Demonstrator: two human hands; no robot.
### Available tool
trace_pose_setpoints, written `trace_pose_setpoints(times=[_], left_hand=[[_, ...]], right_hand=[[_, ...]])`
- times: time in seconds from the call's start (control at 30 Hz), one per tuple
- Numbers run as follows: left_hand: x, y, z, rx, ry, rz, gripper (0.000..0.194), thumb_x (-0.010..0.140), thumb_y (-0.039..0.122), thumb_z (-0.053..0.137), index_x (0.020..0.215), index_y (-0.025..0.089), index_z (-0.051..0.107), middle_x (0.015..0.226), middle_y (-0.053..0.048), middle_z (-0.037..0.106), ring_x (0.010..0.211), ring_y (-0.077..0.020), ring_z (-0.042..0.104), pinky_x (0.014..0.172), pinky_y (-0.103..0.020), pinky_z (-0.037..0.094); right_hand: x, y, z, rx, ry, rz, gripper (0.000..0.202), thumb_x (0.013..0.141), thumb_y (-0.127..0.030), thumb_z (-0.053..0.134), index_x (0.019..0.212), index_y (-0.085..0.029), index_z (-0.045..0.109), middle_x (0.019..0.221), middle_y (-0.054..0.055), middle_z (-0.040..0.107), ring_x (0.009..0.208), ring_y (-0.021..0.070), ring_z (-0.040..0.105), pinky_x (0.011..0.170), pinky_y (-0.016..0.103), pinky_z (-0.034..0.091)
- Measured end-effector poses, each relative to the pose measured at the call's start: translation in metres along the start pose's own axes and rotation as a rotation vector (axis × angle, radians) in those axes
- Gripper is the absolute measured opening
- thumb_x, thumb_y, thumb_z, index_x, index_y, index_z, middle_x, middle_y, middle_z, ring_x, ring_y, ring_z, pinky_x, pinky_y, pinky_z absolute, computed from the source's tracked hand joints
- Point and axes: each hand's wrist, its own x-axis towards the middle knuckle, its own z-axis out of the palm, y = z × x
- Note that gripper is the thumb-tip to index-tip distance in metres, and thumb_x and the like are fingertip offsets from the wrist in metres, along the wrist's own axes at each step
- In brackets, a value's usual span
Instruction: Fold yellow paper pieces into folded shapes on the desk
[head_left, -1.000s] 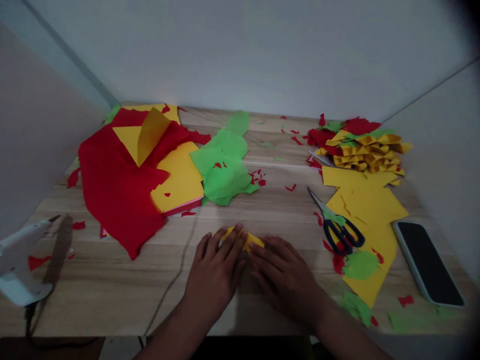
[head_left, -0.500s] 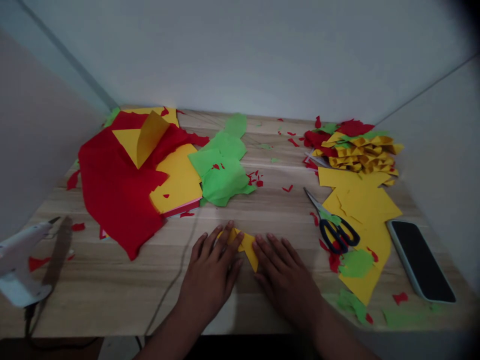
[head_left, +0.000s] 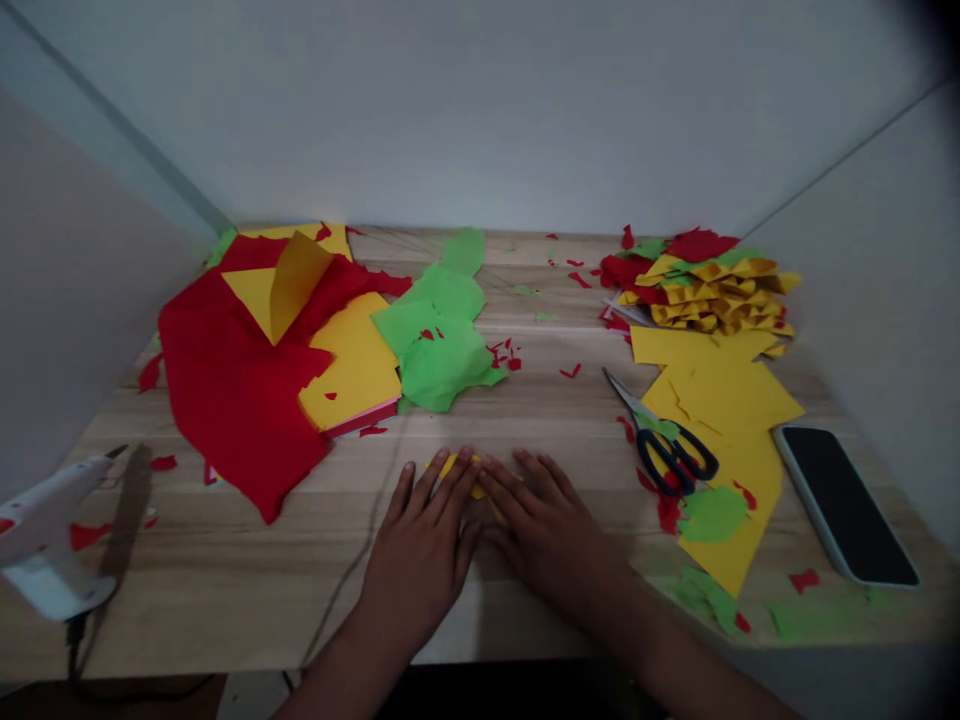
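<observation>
A small folded piece of yellow paper (head_left: 478, 490) lies on the wooden table near its front edge, mostly covered by my fingers. My left hand (head_left: 421, 540) rests flat on its left part, fingers stretched out. From the right, my right hand (head_left: 553, 525) lies flat over the other part, its fingertips close against the left hand's. Both thumbs come close together below the paper. How the paper is folded underneath is hidden.
At left stand a white glue gun (head_left: 56, 535) with a cable and a large red sheet (head_left: 240, 390). Green paper (head_left: 442, 340) lies centre-back. Scissors (head_left: 664, 440), yellow sheets (head_left: 724, 395), a pile of folded yellow strips (head_left: 727, 300) and a phone (head_left: 847, 505) occupy the right.
My right hand has slid left across the yellow paper towards my left hand, covering more of it. My left hand stays nearly in place. The view has shifted slightly.
</observation>
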Motion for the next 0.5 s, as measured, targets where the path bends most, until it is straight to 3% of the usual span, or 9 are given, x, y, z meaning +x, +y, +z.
trace_pose_setpoints(times=[0.13, 0.3, 0.5], left_hand=[[-0.001, 0.002, -0.001, 0.016, -0.003, -0.007, 0.048, 0.094, 0.03, 0.042, 0.142, 0.025, 0.039, 0.153, -0.004, 0.035, 0.141, -0.0267, 0.03, 0.112, -0.053, 0.028], [-0.003, 0.003, 0.0, -0.035, -0.015, 0.018, 0.06, 0.09, 0.056, 0.044, 0.14, 0.023, 0.043, 0.156, -0.008, 0.028, 0.142, -0.0311, 0.024, 0.112, -0.056, 0.025], [-0.005, 0.004, 0.005, -0.062, -0.011, 0.024, 0.075, 0.085, 0.064, 0.045, 0.148, 0.028, 0.029, 0.158, -0.009, 0.021, 0.143, -0.0342, 0.019, 0.113, -0.057, 0.022]], right_hand=[[-0.015, 0.002, -0.004, -0.005, 0.009, 0.025, 0.046, 0.095, -0.033, 0.048, 0.14, -0.026, 0.045, 0.141, 0.001, 0.05, 0.125, 0.0268, 0.048, 0.108, 0.05, 0.036], [-0.035, 0.006, -0.011, -0.004, 0.047, 0.069, 0.038, 0.092, -0.027, 0.054, 0.13, -0.023, 0.055, 0.134, 0.004, 0.058, 0.11, 0.0247, 0.056, 0.098, 0.046, 0.043], [-0.025, 0.01, -0.017, 0.06, 0.008, 0.05, 0.037, 0.088, -0.015, 0.057, 0.125, -0.021, 0.057, 0.123, 0.006, 0.064, 0.103, 0.0214, 0.055, 0.091, 0.039, 0.048]])
